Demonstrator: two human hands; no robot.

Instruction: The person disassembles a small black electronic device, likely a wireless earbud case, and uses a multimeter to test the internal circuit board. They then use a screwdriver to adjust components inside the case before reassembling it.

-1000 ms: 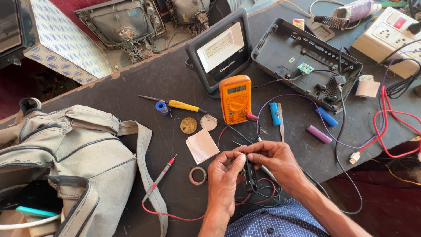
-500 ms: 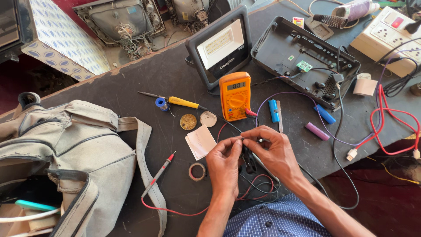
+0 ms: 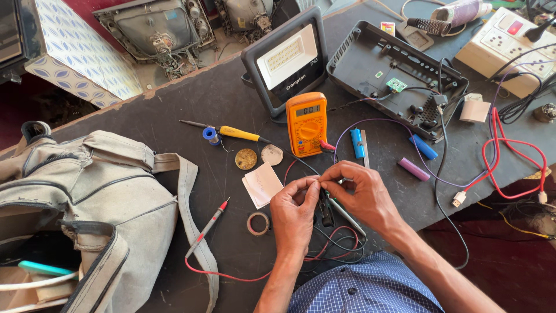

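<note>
1. Bench (image 3: pixel 191 110): dark top, crowded. A grey canvas bag (image 3: pixel 87 197) lies open at the left edge, clear of the work zone. A flood lamp (image 3: pixel 286 61) leans upright at the back beside its opened black housing (image 3: pixel 399 78), presumably parked out of the way with the insides exposed.
2. Orange multimeter (image 3: pixel 307 123): flat, display facing the person, just beyond the hands, so it reads at a glance. Red probe (image 3: pixel 207 227) lies loose by the bag strap, its lead trailing under the wrists.
3. Left hand (image 3: pixel 294 214) and right hand (image 3: pixel 359 194): both closed in a fingertip pinch, tips meeting over the bench near its front edge. They grip a thin wire (image 3: pixel 317 181) between them, held taut and close for fine work.
4. Wire: short visible stretch, dark; its end condition is too small to tell. A black probe (image 3: pixel 326 210) sits directly under the pinch.
5. Small items near: yellow-handled screwdriver (image 3: pixel 237 133), tape roll (image 3: pixel 258 223), purple cell (image 3: pixel 413 169).
</note>
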